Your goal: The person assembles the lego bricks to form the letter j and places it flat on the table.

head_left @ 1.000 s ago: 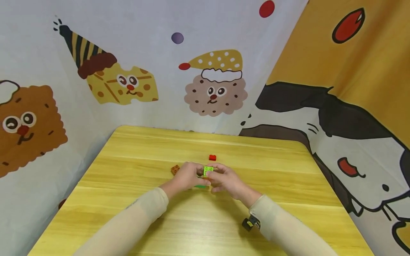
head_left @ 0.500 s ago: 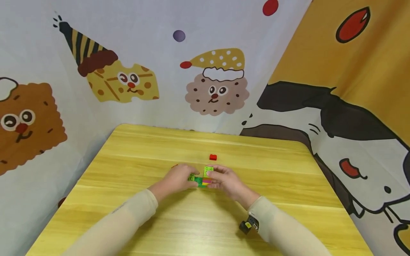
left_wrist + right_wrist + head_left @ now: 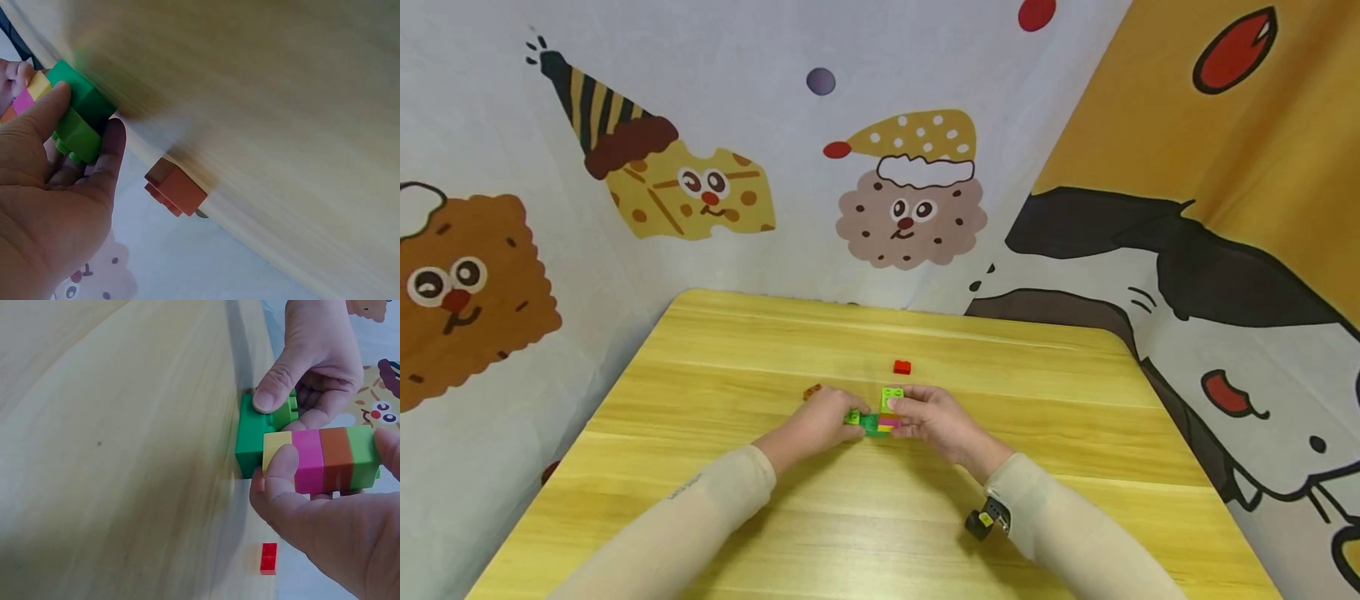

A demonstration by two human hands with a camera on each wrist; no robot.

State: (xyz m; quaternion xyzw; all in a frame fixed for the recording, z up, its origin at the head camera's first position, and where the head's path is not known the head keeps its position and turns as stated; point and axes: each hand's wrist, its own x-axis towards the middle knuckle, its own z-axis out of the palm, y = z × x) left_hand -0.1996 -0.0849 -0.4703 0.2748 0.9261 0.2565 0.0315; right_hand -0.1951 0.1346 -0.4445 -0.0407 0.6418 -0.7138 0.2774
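In the head view, my left hand and right hand meet over a small toy-brick build. My left thumb and fingers pinch its left end, where a light green brick sits on a long dark green brick. At the other end rises a stack: yellow brick, pink brick, orange brick and a light green top brick. Fingers of my right hand wrap that stack from top to bottom. An orange-brown brick lies just beyond my left hand.
A red brick lies on the wooden table behind the build. Printed cloth hangs along the table's far edge. A black device is strapped at the right wrist.
My left hand has drawn left along the build, uncovering the dark green brick and the stack's lower bricks. My right hand has kept its hold on the stack, nearly in place.
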